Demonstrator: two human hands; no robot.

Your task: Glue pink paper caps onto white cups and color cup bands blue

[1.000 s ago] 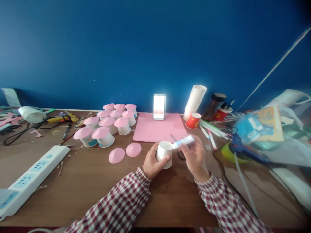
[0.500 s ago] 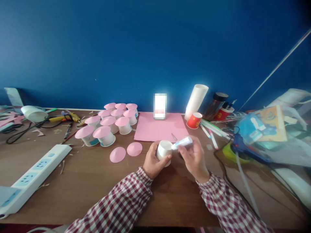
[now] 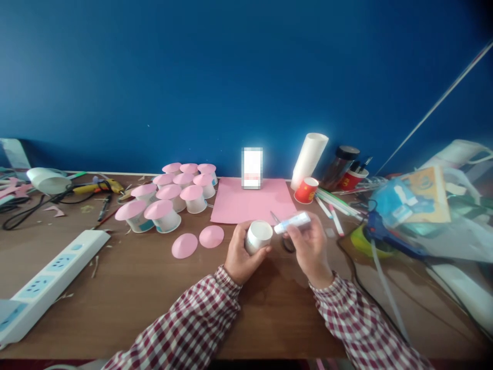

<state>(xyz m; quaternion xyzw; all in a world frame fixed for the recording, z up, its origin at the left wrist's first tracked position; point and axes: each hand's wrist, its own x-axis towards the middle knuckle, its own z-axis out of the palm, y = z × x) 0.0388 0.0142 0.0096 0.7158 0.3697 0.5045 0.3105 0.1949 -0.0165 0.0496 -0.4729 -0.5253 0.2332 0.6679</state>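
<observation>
My left hand (image 3: 242, 253) is wrapped round a white paper cup (image 3: 259, 238), its flat end tilted up towards me. Pinched in my right hand (image 3: 310, 252) is a white and blue glue tube (image 3: 293, 222), its tip just right of the cup and apart from it. Left of my hands two loose pink paper cones (image 3: 185, 245) lie on the table. Beyond them stand several upturned cups, each capped with a pink cone (image 3: 159, 208). Scissors (image 3: 288, 244) are partly hidden behind my right hand.
A pink sheet (image 3: 252, 205) lies ahead, with a bright blurred-out upright panel (image 3: 252, 168) behind it. To its right are a red cup (image 3: 306, 190), a tall white cup stack (image 3: 310, 160), markers (image 3: 336, 220) and a blue glue gun (image 3: 396, 241). A power strip (image 3: 50, 282) lies left.
The glue tube's tip has come away from the cup's edge, moving right. My left hand has tipped the cup slightly. The view has shifted a little.
</observation>
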